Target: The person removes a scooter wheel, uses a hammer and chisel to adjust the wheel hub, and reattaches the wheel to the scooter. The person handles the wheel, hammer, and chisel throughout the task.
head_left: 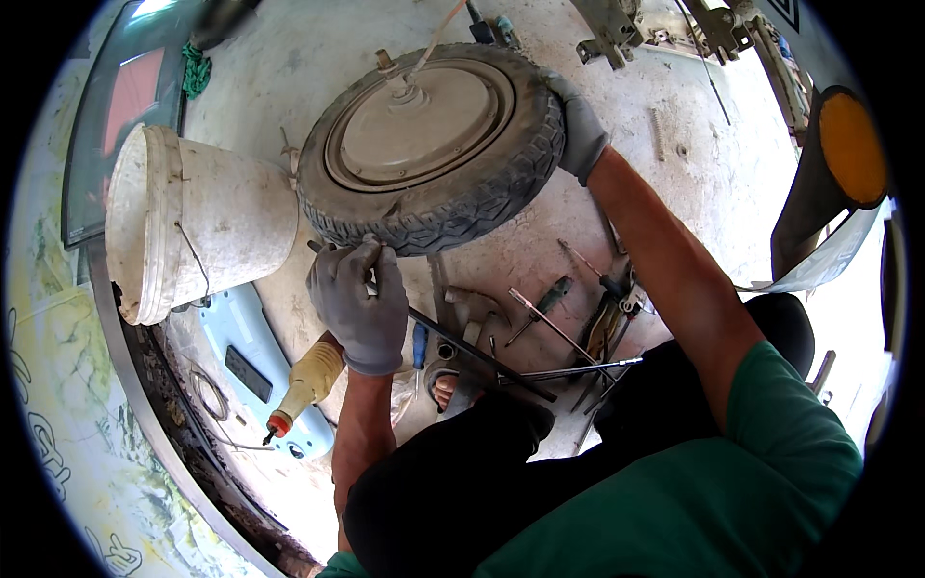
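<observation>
A dusty hub-motor wheel (429,125) with a treaded black tyre (462,207) is tilted in front of me, its axle stub and cable on the upper face. My right hand (581,130), in a grey glove, grips the tyre's right edge, with some fingers hidden by it. In my left hand (361,306), also gloved in grey, is a long dark metal bar (462,345). The fist is closed around it just below the tyre's near edge. From there the bar slants down to the right, over the loose tools. Whether its upper end touches the tyre I cannot tell.
Left of the wheel a dirty white bucket (231,197) lies tipped. Below it are a light-blue panel (236,323) and a yellowish bottle (313,378) with a red cap. Screwdrivers (551,297) and metal rods (578,370) lie near my feet. Metal brackets (609,34) stand at upper right.
</observation>
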The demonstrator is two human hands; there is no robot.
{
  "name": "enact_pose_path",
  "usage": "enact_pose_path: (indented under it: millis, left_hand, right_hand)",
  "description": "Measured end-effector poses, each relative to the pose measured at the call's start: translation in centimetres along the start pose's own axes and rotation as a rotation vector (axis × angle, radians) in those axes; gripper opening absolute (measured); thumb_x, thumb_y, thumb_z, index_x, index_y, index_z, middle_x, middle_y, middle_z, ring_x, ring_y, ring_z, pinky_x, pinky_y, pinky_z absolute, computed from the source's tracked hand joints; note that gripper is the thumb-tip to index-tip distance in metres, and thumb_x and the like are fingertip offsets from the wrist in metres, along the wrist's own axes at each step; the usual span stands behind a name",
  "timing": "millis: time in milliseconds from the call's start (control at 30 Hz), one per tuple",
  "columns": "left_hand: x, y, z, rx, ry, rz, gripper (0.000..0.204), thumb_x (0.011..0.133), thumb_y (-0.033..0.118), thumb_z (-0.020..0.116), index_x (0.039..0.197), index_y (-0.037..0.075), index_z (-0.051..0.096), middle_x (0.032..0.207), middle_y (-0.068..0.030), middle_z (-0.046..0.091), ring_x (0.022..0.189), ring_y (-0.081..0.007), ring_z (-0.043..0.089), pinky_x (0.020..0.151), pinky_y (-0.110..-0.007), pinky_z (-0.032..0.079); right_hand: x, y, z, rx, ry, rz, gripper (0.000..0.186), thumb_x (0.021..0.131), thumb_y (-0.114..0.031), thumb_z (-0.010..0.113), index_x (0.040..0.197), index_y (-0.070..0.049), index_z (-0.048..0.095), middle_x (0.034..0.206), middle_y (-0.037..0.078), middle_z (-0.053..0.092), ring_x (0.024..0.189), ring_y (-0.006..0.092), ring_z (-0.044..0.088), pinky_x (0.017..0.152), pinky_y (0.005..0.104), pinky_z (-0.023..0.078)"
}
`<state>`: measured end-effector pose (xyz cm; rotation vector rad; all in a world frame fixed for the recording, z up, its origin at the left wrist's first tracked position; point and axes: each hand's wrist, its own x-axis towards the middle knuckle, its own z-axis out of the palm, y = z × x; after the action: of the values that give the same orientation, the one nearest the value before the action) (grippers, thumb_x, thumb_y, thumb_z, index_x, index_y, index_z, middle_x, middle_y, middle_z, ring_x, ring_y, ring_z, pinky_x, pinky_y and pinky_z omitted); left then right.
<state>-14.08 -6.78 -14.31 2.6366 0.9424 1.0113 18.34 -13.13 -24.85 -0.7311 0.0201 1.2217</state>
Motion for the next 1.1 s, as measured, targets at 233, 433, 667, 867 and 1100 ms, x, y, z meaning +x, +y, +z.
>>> enact_pose_path:
  millis: [233, 433, 667, 867, 1100]
  left_hand:
    - [0.4, -0.2, 0.4, 0.014, -0.027, -0.057, 0.013, 0.074, 0.004, 0.073, 0.081, 0.005, 0.063, 0.081, -0.0068, 0.06, 0.071, -0.0214, 0.058, 0.067, -0.035, 0.049]
    - [-0.3, 0.0, 0.7, -0.046, -0.048, -0.012, 0.015, 0.073, 0.005, 0.073, 0.082, 0.009, 0.062, 0.077, -0.004, 0.059, 0.071, -0.024, 0.059, 0.072, -0.04, 0.046]
    - [-0.7, 0.7, -0.7, -0.19, -0.045, -0.273, 0.01, 0.08, 0.005, 0.077, 0.084, 0.002, 0.069, 0.085, -0.0075, 0.066, 0.073, -0.0174, 0.063, 0.07, -0.03, 0.051]
    - [0.5, 1.6, -0.8, -0.124, -0.094, -0.335, 0.022, 0.078, 0.012, 0.083, 0.089, 0.001, 0.069, 0.086, -0.0083, 0.066, 0.073, -0.0188, 0.063, 0.066, -0.031, 0.051]
    - [1.8, 1.9, -1.5, -0.455, -0.253, -0.86, 0.018, 0.082, 0.013, 0.079, 0.085, 0.0, 0.066, 0.08, -0.0087, 0.066, 0.074, -0.0166, 0.062, 0.068, -0.031, 0.049]
  right_hand:
    - [-0.3, -0.3, 0.4, -0.044, 0.066, 0.013, 0.039, 0.102, -0.032, 0.047, 0.132, -0.009, 0.058, 0.125, 0.009, 0.068, 0.108, 0.0216, 0.067, 0.099, 0.0384, 0.053]
    - [0.0, 0.1, 0.0, 0.01, -0.007, -0.017, 0.04, 0.101, -0.032, 0.049, 0.134, -0.009, 0.057, 0.125, 0.01, 0.068, 0.107, 0.0226, 0.067, 0.098, 0.0397, 0.053]
    - [-0.1, 0.0, 0.3, -0.028, 0.024, -0.006, 0.04, 0.103, -0.031, 0.046, 0.134, -0.009, 0.056, 0.126, 0.01, 0.067, 0.111, 0.0225, 0.065, 0.101, 0.04, 0.052]
    - [-0.1, -0.3, 0.1, -0.015, 0.034, 0.009, 0.039, 0.103, -0.031, 0.046, 0.134, -0.008, 0.056, 0.127, 0.01, 0.067, 0.111, 0.0224, 0.065, 0.102, 0.0397, 0.052]
    - [-0.2, 0.0, 0.5, 0.013, 0.019, -0.007, 0.039, 0.103, -0.031, 0.047, 0.134, -0.009, 0.056, 0.127, 0.009, 0.067, 0.112, 0.0223, 0.065, 0.102, 0.0396, 0.051]
